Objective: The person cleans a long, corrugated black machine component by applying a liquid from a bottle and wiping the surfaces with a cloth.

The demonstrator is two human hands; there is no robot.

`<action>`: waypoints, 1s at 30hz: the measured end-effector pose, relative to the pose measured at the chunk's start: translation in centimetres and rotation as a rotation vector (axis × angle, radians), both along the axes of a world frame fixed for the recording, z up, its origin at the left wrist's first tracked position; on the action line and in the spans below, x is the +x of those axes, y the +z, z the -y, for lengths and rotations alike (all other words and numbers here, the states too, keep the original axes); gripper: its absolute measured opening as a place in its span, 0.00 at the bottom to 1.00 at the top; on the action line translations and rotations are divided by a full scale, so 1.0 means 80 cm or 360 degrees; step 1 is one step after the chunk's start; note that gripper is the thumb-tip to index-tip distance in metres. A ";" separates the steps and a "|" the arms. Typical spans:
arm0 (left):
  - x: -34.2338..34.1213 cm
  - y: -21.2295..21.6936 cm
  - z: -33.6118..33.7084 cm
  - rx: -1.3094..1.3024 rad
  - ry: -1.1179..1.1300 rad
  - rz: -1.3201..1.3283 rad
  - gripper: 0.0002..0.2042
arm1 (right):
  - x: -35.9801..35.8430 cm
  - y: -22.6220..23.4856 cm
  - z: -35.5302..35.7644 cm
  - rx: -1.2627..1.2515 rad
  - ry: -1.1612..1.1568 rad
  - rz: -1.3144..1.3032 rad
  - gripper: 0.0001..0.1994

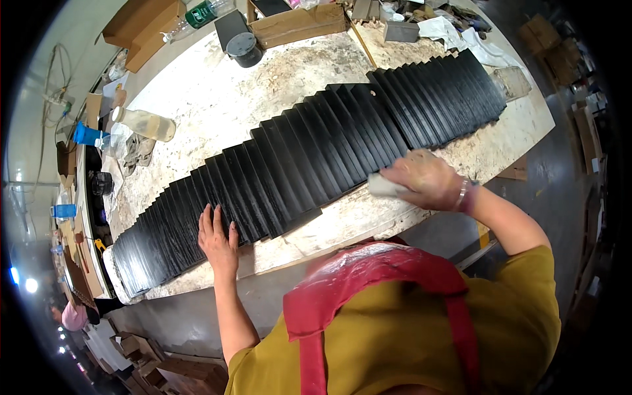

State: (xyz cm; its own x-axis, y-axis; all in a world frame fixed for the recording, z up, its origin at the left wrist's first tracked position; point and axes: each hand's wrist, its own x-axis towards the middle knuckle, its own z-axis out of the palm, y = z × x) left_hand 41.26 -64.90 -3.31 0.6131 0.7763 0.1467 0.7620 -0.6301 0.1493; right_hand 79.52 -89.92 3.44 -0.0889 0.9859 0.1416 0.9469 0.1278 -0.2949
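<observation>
Many black strips (296, 158) beneath left grip (220, 245).

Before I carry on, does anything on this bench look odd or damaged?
Yes: a small pale spot stands out near the far edge of the otherwise black strips, and the pale tabletop looks blotchy and stained.

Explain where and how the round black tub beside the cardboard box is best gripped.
Probably around the side wall of the tub, coming from the person's side: it looks round and upright, and the cardboard box crowds its right.
</observation>
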 end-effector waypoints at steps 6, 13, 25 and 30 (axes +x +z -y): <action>-0.005 0.008 -0.004 -0.0023 -0.0030 -0.0007 0.24 | 0.025 0.017 -0.106 0.0233 -0.0598 -0.0208 0.24; -0.044 0.008 -0.050 0.0181 0.0076 0.0147 0.26 | -0.063 -0.029 -0.204 -0.0107 -0.0426 0.0039 0.19; -0.052 -0.011 -0.047 0.0154 0.0258 -0.0048 0.26 | -0.104 -0.024 -0.181 0.0264 -0.0107 0.0181 0.10; -0.045 -0.006 -0.045 0.0177 0.0249 -0.0048 0.25 | -0.027 -0.029 -0.193 0.0451 -0.0431 -0.0071 0.10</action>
State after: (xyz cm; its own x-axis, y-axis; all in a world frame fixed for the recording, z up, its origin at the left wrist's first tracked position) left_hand 37.65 -61.31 -3.81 0.4915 0.8425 0.2206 0.8551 -0.5148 0.0610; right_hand 77.35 -74.50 1.15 0.1814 0.8942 0.4092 0.9446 -0.0426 -0.3255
